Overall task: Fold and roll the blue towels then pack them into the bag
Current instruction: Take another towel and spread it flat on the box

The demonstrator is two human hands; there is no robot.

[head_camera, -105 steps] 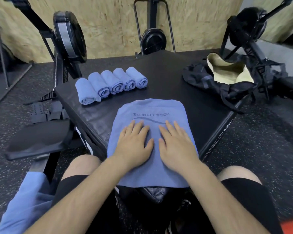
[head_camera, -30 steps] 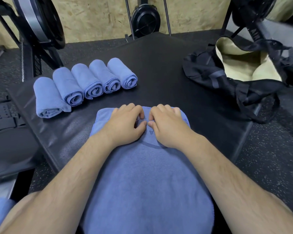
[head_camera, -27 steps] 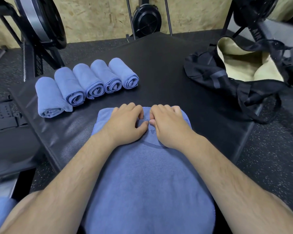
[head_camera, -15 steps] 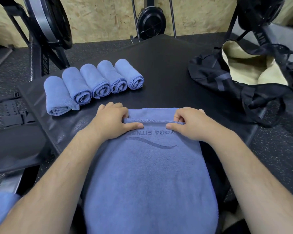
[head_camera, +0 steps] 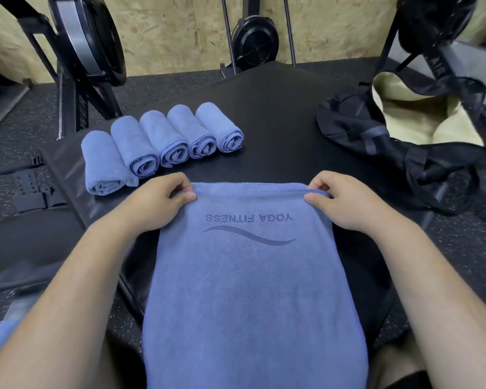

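Observation:
A folded blue towel (head_camera: 250,276) printed "YOGA FITNESS" lies lengthwise on the black padded box (head_camera: 278,113) and hangs over its near edge toward my lap. My left hand (head_camera: 157,203) pinches the towel's far left corner. At the far right corner, my right hand (head_camera: 345,200) pinches the hem between thumb and curled fingers. Several rolled blue towels (head_camera: 163,141) lie side by side at the box's back left. An open black bag (head_camera: 376,136) with a cream lining sits at the right.
Black exercise machines stand at the back left (head_camera: 82,46), back centre (head_camera: 256,43) and right (head_camera: 432,29) against a chipboard wall. The bag's straps (head_camera: 446,192) trail over the box's right edge. More blue cloth (head_camera: 0,341) lies at the lower left near my knee.
My hands went from pressing flat on the towel to its far edge. They then slid apart along the hem to the two far corners.

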